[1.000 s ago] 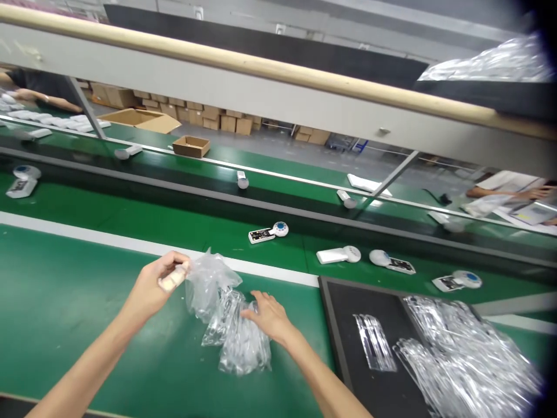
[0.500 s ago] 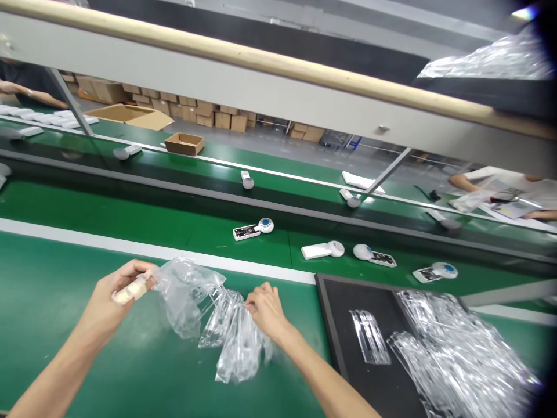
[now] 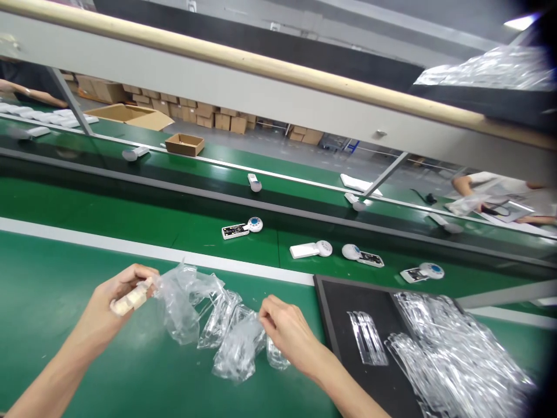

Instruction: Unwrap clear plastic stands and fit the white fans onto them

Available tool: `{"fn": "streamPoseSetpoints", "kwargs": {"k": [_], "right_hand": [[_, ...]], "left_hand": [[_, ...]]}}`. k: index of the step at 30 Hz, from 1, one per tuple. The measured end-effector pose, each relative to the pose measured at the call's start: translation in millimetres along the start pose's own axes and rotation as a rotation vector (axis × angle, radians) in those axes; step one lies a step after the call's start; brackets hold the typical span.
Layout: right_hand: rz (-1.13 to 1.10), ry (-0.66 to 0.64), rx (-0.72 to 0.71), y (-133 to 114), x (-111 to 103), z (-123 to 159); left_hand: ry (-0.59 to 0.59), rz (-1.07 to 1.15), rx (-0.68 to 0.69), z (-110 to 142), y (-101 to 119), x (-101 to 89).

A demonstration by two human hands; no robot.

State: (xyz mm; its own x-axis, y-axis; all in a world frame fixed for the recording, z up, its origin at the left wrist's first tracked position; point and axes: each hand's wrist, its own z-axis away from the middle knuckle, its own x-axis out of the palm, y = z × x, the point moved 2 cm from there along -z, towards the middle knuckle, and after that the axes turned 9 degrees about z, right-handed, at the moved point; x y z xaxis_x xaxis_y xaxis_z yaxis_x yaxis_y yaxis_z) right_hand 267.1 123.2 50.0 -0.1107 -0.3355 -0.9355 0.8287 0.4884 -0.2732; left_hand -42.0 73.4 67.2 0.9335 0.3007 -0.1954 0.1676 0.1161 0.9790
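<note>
In the head view, the camera is looking down over a glossy green worktop, where two bare hands are working around a loose cluster of clear, crinkled plastic. Judging by the hands' placing, the person is sorting through this plastic by touch. A next move seems to be calling for a light pinch on the right and a steady hold on the left, since the thin film is overlapping and could be clinging together.

The left hand is closing its grip around a small, cream-white, blocky piece; its fingertips are also touching a cloudy, translucent plastic bag, which is trailing rightward into a crumpled, see-through plastic bundle on the worktop. The right hand is curling its fingers into a pinch and seems to be gripping a small, clear plastic packet just beside the bundle, though the contact is partly hidden.

To the right, a shallow black tray is holding shiny, clear plastic strips and a large, glinting heap of clear plastic. Beyond the white line, white paddle-shaped devices are lying well apart from the hands.
</note>
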Motion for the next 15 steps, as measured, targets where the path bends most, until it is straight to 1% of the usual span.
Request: {"fn": "streamPoseSetpoints", "kwargs": {"k": [2, 4, 7, 8, 10, 12, 15], "right_hand": [[-0.084, 0.007, -0.02, -3, -12, 11], [-0.149, -0.029, -0.01, -7, -25, 19], [-0.265, -0.043, 0.01, -14, -46, 25], [-0.314, -0.036, -0.001, -17, -53, 26], [-0.409, -0.022, -0.025, -25, -62, 24], [-0.502, -0.027, -0.03, -34, -62, 17], [-0.703, -0.046, -0.03, -51, -46, 1]], "left_hand": [[-0.014, -0.004, 0.013, 1, 1, -0.6], [-0.036, -0.002, 0.024, 2, 2, 0.3], [-0.073, -0.019, 0.025, -1, 1, 4.3], [-0.08, -0.042, 0.041, -2, 1, 6.5], [-0.096, -0.128, 0.117, -2, 1, 13.9], [-0.115, -0.229, 0.238, 0, 4, 26.3], [-0.153, -0.31, 0.398, 14, 13, 52.6]]}}
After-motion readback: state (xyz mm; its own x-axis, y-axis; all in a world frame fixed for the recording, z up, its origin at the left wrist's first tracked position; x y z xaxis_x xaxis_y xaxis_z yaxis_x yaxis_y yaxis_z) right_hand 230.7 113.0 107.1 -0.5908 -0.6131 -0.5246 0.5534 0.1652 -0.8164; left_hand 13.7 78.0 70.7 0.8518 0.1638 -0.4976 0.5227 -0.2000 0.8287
